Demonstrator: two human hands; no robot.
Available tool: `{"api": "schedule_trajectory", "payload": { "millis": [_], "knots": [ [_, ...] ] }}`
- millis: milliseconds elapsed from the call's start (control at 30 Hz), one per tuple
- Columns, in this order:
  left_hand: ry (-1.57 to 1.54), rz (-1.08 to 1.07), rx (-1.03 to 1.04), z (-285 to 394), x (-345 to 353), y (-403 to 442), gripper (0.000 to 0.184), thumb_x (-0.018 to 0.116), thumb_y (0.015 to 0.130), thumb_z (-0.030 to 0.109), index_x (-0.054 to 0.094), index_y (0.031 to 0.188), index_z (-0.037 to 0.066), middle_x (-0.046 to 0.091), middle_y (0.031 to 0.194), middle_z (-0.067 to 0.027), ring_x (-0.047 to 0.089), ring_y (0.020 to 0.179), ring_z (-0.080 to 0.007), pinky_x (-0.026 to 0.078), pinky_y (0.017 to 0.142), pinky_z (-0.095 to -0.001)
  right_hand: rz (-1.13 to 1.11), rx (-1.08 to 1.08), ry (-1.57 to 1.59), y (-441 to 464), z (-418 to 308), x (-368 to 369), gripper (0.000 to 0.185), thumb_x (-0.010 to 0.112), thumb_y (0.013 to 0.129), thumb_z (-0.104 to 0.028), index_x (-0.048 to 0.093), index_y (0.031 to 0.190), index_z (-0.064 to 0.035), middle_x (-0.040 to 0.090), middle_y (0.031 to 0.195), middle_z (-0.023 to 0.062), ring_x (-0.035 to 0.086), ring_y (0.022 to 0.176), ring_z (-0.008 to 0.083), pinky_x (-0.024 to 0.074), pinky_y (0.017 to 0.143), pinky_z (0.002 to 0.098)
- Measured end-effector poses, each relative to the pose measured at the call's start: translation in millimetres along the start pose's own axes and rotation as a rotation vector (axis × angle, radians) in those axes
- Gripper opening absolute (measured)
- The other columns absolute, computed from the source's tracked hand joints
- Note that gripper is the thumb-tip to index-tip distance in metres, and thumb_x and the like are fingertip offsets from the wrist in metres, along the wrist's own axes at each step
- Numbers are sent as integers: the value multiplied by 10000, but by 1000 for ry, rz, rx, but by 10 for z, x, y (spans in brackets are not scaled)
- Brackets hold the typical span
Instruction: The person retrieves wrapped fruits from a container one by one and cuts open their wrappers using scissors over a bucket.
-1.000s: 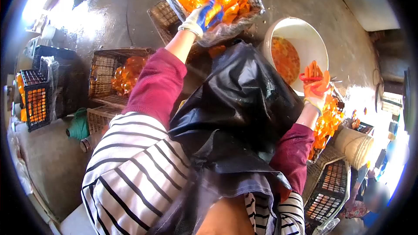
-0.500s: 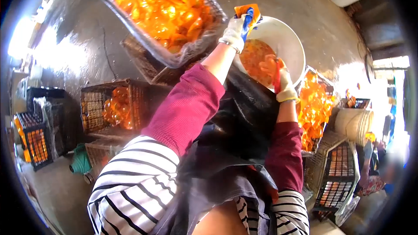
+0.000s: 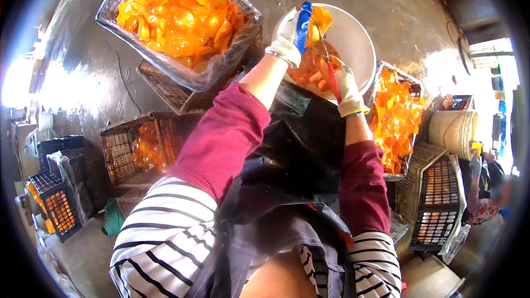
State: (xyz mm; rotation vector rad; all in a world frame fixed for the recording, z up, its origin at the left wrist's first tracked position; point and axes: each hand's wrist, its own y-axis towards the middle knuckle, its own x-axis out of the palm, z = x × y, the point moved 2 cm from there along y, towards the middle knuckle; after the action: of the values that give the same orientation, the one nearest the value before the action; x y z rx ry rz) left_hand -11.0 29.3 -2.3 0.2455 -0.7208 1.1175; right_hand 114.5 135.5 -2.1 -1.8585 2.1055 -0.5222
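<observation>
My left hand, in a white and blue glove, is closed on a glossy orange piece that looks like pepper, above the white bucket. My right hand, in a white glove with orange fingers, grips red-handled scissors. Their slim blades point up at the lower edge of the orange piece. Reddish-orange bits lie in the bottom of the bucket, partly hidden by both hands.
A plastic-lined crate heaped with orange pieces stands at the upper left, on another crate. A second heap of orange pieces sits right of the bucket. Further crates stand at the right, where another person is visible.
The scissors have moved up and left, from low over the bucket to the orange piece. The orange piece now hangs lower, right of my left hand. The whole view has shifted somewhat.
</observation>
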Motion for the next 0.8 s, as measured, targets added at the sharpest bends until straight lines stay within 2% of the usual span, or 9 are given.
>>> {"api": "schedule_trajectory", "payload": {
  "millis": [67, 167, 267, 333, 433, 567, 667, 767, 800],
  "knots": [
    [-233, -92, -77, -50, -51, 82, 409, 556, 886, 369, 546, 1100, 21, 612, 986, -72, 593, 875, -158, 506, 779, -260, 3, 5, 50, -22, -26, -10, 370, 550, 897, -225, 456, 1192, -22, 655, 795, 191, 563, 492, 163, 430, 451, 229],
    [313, -220, 156, -93, -124, 29, 460, 580, 864, 335, 498, 1183, 15, 596, 1080, -98, 595, 939, -215, 518, 811, -351, 33, -43, 189, 76, 133, -67, 323, 547, 900, -227, 482, 1148, -31, 650, 761, 172, 574, 507, 169, 446, 463, 243],
    [1065, -267, 162, -19, -87, -37, 416, 602, 843, 218, 501, 1187, 7, 606, 1055, -93, 588, 892, -173, 493, 803, -262, 105, -144, 193, 252, 324, -95, 281, 549, 898, -238, 523, 1093, -36, 639, 765, 142, 583, 531, 178, 464, 485, 263],
    [1161, -98, 184, -117, -166, -24, 388, 572, 855, 256, 543, 1146, 2, 629, 1003, -103, 589, 898, -171, 480, 801, -279, 70, -153, 231, 251, 310, -65, 334, 529, 907, -223, 481, 1173, -27, 642, 904, 144, 636, 621, 207, 511, 550, 268],
    [1277, -133, 66, 35, -89, -91, 387, 560, 858, 292, 567, 1121, 8, 639, 995, -120, 590, 929, -187, 467, 814, -296, 76, -91, 193, 73, 173, -72, 338, 538, 904, -234, 496, 1161, -19, 619, 987, 121, 637, 664, 202, 517, 543, 272],
    [1136, -193, 92, -216, -302, 109, 496, 498, 847, 458, 589, 1070, 24, 613, 1019, -216, 568, 986, -351, 424, 844, -408, 138, -138, 285, 160, 232, -41, 263, 568, 887, -191, 526, 1108, -54, 610, 731, 84, 575, 524, 148, 444, 455, 250],
    [1422, -190, 114, -143, -152, 5, 487, 477, 857, 450, 591, 1076, 30, 611, 1027, -218, 566, 991, -354, 425, 859, -403, 173, -287, 190, 242, 298, 1, 276, 545, 899, -213, 519, 1111, -39, 614, 714, 91, 579, 500, 163, 445, 427, 262],
    [1134, -225, 110, -469, -433, 286, 329, 550, 885, 274, 589, 1095, 23, 644, 973, -110, 600, 880, -144, 480, 771, -254, 142, -124, 304, 194, 297, -81, 276, 532, 904, -224, 517, 1099, -29, 617, 717, 105, 584, 491, 181, 449, 411, 271],
    [1294, -183, 115, -370, -392, 217, 353, 549, 887, 312, 598, 1086, 25, 646, 947, -109, 603, 867, -142, 491, 753, -254, 133, -79, 354, 133, 212, -47, 274, 534, 903, -225, 518, 1093, -29, 619, 712, 113, 584, 484, 188, 448, 405, 274]
  ]
}}
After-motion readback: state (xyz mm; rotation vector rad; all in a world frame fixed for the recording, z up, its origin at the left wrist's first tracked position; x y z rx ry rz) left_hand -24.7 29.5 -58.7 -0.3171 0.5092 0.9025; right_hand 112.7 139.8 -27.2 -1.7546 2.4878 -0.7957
